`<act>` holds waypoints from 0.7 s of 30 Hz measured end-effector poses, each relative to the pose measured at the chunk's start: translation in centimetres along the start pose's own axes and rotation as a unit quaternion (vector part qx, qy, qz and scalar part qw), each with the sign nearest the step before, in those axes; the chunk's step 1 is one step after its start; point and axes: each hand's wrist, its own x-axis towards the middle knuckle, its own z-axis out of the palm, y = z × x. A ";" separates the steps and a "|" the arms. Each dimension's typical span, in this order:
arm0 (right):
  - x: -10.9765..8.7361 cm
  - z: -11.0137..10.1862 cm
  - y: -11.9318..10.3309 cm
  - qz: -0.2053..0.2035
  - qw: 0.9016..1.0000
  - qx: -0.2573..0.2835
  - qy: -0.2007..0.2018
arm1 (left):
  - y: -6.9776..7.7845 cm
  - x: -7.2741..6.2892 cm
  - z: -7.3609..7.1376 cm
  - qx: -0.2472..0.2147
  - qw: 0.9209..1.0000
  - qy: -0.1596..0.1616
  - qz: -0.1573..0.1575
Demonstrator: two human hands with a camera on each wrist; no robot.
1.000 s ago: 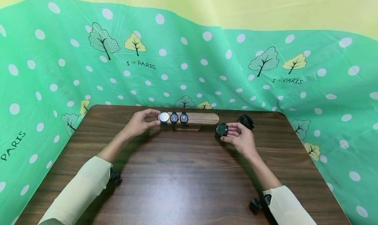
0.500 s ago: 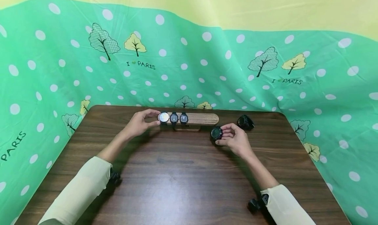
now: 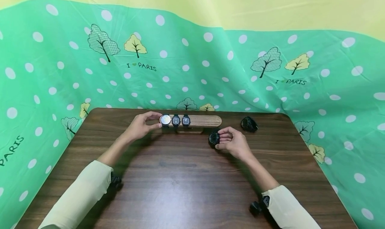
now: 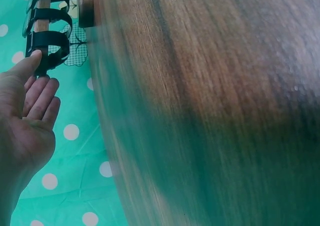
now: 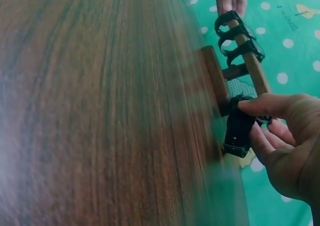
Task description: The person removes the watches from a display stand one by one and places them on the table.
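My left hand (image 3: 140,125) pinches the left end of a wooden bar-shaped watch stand (image 3: 206,121), thumb and fingers beside a watch with a pale round dial (image 3: 165,120). Two watches with dark squarish dials, one (image 3: 175,120) and another (image 3: 185,120), sit alongside it, their black straps looped round the bar. The bar's right half bears no watch. My right hand (image 3: 236,144) pinches a black round-dial wristwatch (image 3: 214,139) by its side, in front of the stand's right end. In the right wrist view, the held watch's black strap (image 5: 239,128) hangs in a curve below my thumb.
Another black watch (image 3: 249,124) lies on the dark wooden table (image 3: 177,189), behind and right of my right hand. The stand's foot (image 3: 189,130) rests near the table's back edge. A green dotted curtain (image 3: 180,55) hangs behind the table.
My right hand has carried the black wristwatch leftward and slightly nearer to me, toward the stand's right end. My left hand stays at the stand's left end.
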 end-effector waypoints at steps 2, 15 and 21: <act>0.0 0.2 0.0 -0.003 1.000 0.000 -0.005 | 0.0 0.0 0.0 0.000 1.000 0.000 0.000; -0.3 0.8 -0.1 -0.008 0.999 0.015 -0.038 | 0.1 -0.2 -0.1 -0.005 1.000 0.001 -0.003; -0.5 1.0 -0.3 -0.008 0.999 0.011 -0.042 | 0.0 0.0 0.0 -0.006 1.000 0.000 -0.003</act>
